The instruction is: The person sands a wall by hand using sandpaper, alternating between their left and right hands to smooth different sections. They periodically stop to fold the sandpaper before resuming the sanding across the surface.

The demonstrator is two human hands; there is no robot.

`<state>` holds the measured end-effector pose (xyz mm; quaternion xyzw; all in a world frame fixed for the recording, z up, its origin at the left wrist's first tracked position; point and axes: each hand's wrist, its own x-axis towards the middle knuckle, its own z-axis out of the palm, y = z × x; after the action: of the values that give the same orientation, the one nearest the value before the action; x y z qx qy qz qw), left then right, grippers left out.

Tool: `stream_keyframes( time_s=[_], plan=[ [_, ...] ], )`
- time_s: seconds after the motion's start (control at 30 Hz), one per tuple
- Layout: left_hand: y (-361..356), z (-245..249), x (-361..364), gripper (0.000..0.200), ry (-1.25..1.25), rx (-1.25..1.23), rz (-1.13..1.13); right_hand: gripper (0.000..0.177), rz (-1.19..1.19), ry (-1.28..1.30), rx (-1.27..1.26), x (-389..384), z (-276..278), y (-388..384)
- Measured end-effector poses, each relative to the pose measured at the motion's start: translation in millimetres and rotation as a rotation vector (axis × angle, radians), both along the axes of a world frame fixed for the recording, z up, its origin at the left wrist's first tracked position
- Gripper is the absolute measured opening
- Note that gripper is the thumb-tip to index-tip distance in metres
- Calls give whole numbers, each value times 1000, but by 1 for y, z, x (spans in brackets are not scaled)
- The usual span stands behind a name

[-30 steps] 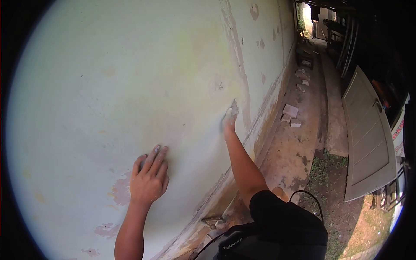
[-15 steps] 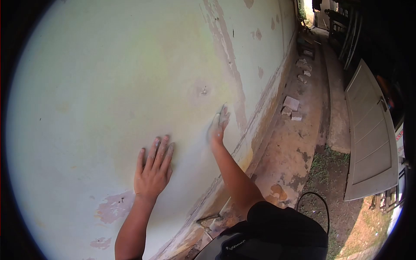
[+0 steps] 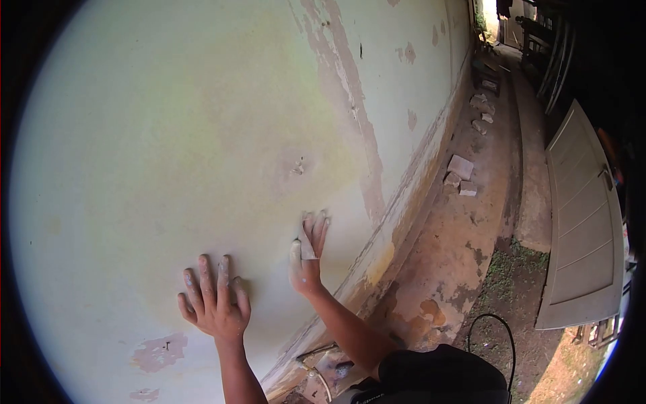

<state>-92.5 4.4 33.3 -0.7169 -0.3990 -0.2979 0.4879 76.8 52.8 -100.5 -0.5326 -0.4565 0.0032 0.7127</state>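
Observation:
A pale painted wall (image 3: 168,135) with patches of peeled paint fills the left and middle of the head view. My left hand (image 3: 217,299) lies against it with fingers spread, dusty at the tips and holding nothing. To its right, my right hand (image 3: 310,254) presses a small light sheet (image 3: 307,244) against the wall, the sheet showing between thumb and fingers. Above the hands is a small chipped hole (image 3: 298,166) in the wall. A long peeled strip (image 3: 356,111) runs down the wall at the upper right of my right hand.
Broken blocks (image 3: 461,168) lie on the concrete strip along the wall's foot. A light panelled door (image 3: 584,222) leans at the right. A black cable (image 3: 494,315) curves over the ground near the dark clothing at the bottom. Dark racks stand at the upper right.
My right hand has moved down and left along the wall, and the sheet now shows in it. My left hand is lower, its fingers spread wider. The camera view has shifted slightly.

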Motion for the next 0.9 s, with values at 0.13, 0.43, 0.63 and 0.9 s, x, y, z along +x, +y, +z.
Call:
stream_keyframes(
  time_s=[0.13, 0.43, 0.63, 0.9],
  plan=[
    [3, -16, 3, 44, -77, 2, 17, 62, -105, 353, -47, 107, -33, 63],
    [3, -42, 8, 45, -235, 37, -8, 72, 14, 156, -92, 4, 21, 3],
    [4, -42, 8, 44, -238, 55, -31, 64, -34, 222, -52, 43, -4, 26],
    [1, -43, 6, 43, -243, 54, -45, 59, -22, 646, 41, 120, -26, 77]
  ],
)
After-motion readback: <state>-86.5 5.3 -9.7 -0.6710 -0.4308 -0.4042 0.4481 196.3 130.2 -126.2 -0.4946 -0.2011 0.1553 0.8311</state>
